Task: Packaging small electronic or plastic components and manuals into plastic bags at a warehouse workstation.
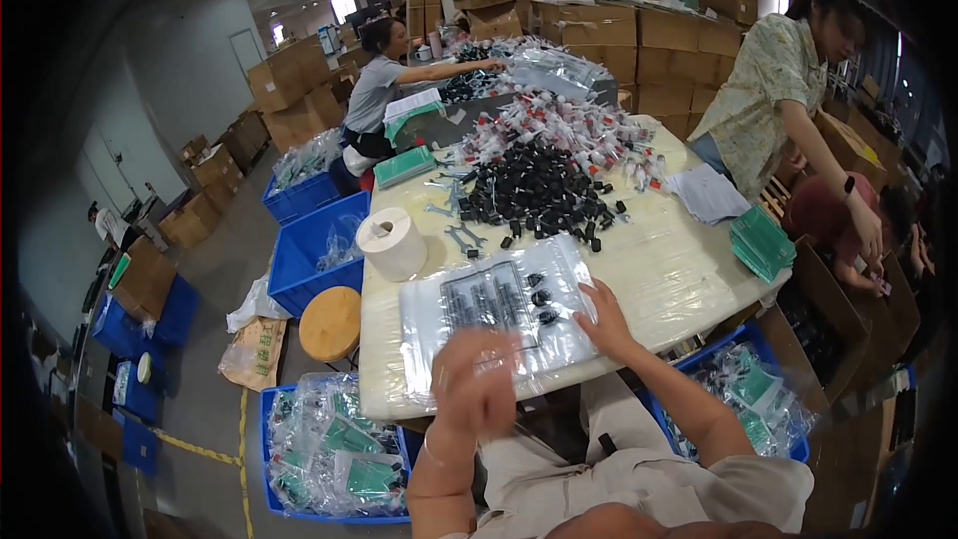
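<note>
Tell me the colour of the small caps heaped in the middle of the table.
Black. The pile of caps shows clearly in the head view, beyond the clear bags.

Beige trousers are being worn. Both forearms are being left bare, without sleeves. A thin bangle is being worn near the left hand (pixel 473 391).

A roll of white tape (pixel 392 243) stands near the table's (pixel 689 269) left edge, beside loose wrenches (pixel 464 237). Behind them lies a heap of black caps (pixel 539 195). Blue bins (pixel 314 250) and a round wooden stool (pixel 330 322) stand on the floor.
</note>
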### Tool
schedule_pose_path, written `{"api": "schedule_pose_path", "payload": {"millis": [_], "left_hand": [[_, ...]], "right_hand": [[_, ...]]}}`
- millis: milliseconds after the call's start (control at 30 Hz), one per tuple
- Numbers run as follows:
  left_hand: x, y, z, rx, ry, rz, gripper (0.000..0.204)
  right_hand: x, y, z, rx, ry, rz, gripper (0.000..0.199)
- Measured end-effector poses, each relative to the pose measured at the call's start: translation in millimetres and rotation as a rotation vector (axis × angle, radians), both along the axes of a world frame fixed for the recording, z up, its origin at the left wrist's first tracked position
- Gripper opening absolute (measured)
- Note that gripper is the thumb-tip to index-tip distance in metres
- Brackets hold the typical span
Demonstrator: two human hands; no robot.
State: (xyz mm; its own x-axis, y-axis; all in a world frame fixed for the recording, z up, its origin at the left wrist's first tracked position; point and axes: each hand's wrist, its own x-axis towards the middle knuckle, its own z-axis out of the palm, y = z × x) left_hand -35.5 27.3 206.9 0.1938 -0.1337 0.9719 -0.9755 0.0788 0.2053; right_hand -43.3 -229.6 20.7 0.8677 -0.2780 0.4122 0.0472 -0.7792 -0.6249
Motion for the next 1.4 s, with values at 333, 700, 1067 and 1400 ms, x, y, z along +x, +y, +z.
{"api": "schedule_pose_path", "payload": {"millis": [333, 700, 1067, 1400], "left_hand": [[226.4, -76.6, -143.4, 0.947, 0.746, 0.671, 0.046], [274.8, -161.8, -202.0, 0.978, 0.522, 0.656, 0.03], [251.5, -152.4, -173.4, 0.774, 0.539, 0.444, 0.052], [130.8, -106.1, -164.0, 0.994, 0.203, 0.426, 0.058]], "right_hand": [[-0.8, 10.0, -10.1, 0.082, -0.122, -0.01, 0.041], [-1.6, 11.4, -2.5, 0.142, -0.142, 0.012, 0.033], [1.6, 6.9, 2.0, 0.223, -0.186, 0.082, 0.045], [130.9, -59.4, 31.7, -0.489, -0.228, 0.227, 0.034]]}}
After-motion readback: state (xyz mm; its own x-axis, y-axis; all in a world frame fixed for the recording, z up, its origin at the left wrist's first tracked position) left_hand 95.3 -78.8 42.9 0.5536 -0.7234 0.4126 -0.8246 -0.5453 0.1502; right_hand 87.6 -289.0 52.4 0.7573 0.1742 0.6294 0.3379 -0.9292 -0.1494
